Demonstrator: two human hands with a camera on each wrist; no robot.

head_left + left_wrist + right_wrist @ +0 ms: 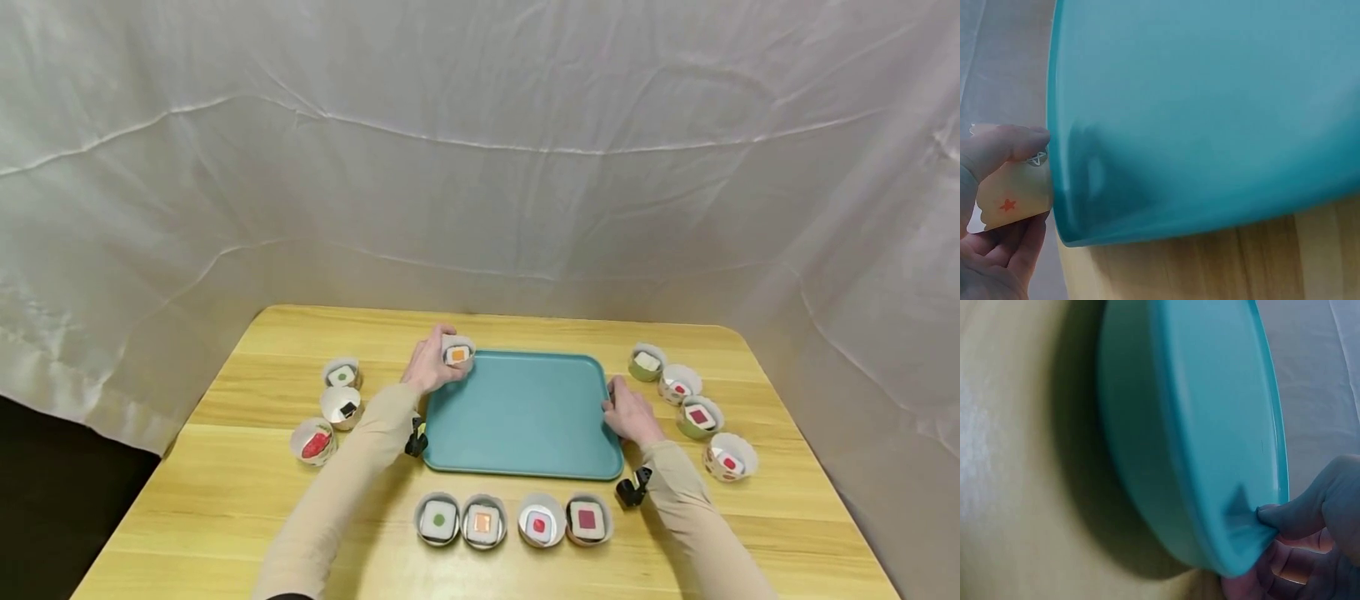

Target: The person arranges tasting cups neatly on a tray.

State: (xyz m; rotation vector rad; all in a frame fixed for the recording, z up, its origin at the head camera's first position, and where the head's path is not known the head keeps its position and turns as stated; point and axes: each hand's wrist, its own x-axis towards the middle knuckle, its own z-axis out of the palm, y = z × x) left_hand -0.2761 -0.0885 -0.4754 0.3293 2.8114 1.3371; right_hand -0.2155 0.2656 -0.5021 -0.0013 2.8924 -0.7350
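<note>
My left hand holds a pale paper cup between thumb and fingers at the far left corner of the teal tray. Inside lies a white square piece with an orange centre. In the left wrist view the cup shows a small red star on its side, next to the tray's rim. My right hand grips the tray's right edge. The right wrist view shows its thumb on top of the rim and fingers beneath, the tray looking tilted there.
Along the near side stand several cups with square pieces, among them one with a green dot and one with a dark red centre. Three cups, one with a red piece, stand left. Several more, including a green one, stand right.
</note>
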